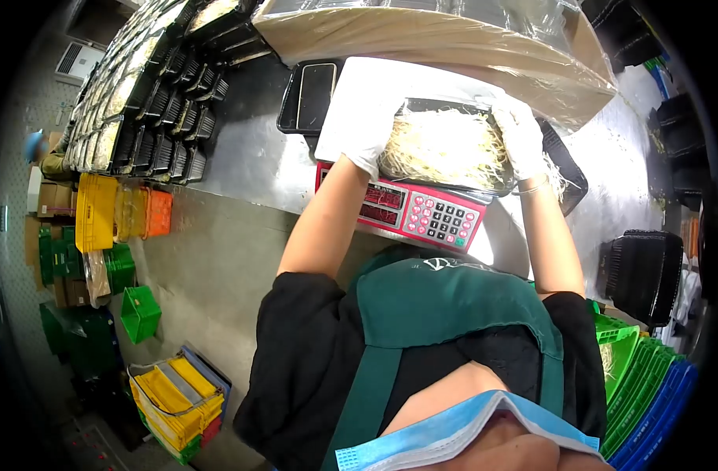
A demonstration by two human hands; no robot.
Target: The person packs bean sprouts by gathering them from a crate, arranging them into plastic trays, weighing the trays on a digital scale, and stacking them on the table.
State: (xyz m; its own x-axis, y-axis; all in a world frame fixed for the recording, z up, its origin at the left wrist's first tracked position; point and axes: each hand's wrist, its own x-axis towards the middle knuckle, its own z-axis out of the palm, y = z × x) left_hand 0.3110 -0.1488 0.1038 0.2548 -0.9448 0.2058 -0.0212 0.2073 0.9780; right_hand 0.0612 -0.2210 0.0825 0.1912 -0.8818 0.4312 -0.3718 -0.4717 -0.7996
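Note:
A black plastic tray (pixel 484 189) heaped with pale bean sprouts (pixel 445 147) is between my two white-gloved hands, over a red digital scale (pixel 410 210) with a white platform (pixel 351 102). My left hand (pixel 376 140) grips the tray's left edge; its fingertips are partly lost against the white platform. On the opposite edge, my right hand (pixel 521 135) is closed around the rim, with stray sprouts hanging by the wrist. Whether the tray touches the platform I cannot tell. Another black tray (pixel 567 169) sits just right of my right hand.
Stacked sprout-filled black trays (pixel 131 102) stand at the back left. A phone (pixel 317 96) lies in a black tray behind the scale. Across the back is a plastic-lined cardboard box (pixel 445 39). Green crates (pixel 641 385) are at lower right, yellow crates (pixel 174 392) on the floor.

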